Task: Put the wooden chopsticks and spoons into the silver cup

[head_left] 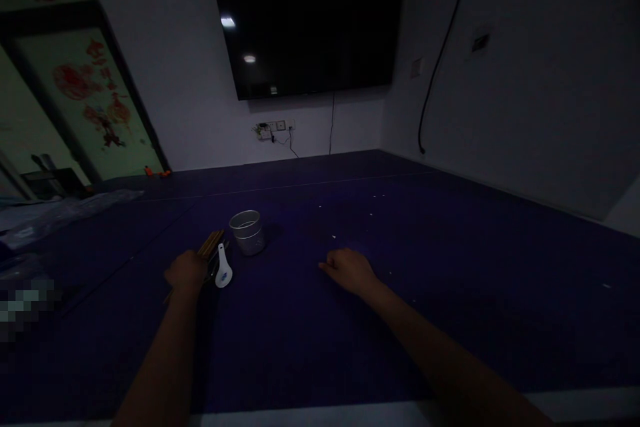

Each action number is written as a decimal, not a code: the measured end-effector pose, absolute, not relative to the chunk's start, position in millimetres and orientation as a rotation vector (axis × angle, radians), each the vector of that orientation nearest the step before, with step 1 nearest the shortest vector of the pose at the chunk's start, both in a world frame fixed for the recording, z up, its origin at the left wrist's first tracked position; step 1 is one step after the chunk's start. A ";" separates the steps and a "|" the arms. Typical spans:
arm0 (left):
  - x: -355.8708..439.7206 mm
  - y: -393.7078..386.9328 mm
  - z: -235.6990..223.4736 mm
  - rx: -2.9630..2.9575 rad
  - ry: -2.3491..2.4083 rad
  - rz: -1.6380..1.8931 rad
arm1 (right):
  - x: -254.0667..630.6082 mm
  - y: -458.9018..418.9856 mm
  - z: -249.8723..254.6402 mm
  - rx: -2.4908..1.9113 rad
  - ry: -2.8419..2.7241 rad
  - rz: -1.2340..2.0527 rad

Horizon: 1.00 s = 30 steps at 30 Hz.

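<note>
My left hand (pixel 186 271) is closed over a bundle of wooden chopsticks (pixel 212 242), whose ends show beyond the fingers and below the wrist. Right beside it lies a white soup spoon (pixel 223 273) with a small blue mark in its bowl. Some dark, thin utensils (pixel 213 268) lie between hand and spoon, too dim to name. Just behind the spoon a round metal cup-shaped container (pixel 248 233) stands upright, its side perforated near the bottom. Farther right, my right hand (pixel 349 269) rests on the purple surface with fingers curled in and no object visible in it.
The purple tabletop (pixel 300 333) carries small white scraps (pixel 334 237) beyond my right hand. Clear plastic wrapping (pixel 70 210) lies at the left. A wall-mounted television (pixel 315 27) and a hanging cable (pixel 440 53) are at the back. Light is dim.
</note>
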State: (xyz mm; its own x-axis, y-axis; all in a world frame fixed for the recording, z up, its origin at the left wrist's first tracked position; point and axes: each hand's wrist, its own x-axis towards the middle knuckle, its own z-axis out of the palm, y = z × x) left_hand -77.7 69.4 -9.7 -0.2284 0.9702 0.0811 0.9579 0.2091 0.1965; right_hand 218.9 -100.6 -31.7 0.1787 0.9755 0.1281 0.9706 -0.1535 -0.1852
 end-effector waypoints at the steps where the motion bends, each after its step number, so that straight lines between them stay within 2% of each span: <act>1: -77.3 69.4 -10.0 1.920 2.398 0.309 | 218.9 -100.8 -31.6 -2.225 -1.876 0.030; 15: -72.8 71.2 -10.8 2.201 2.341 0.120 | 219.2 -99.7 -34.1 -2.240 -1.875 -0.002; 30: -74.8 68.4 -10.4 2.173 2.339 0.182 | 221.1 -100.4 -33.4 -2.216 -1.877 0.033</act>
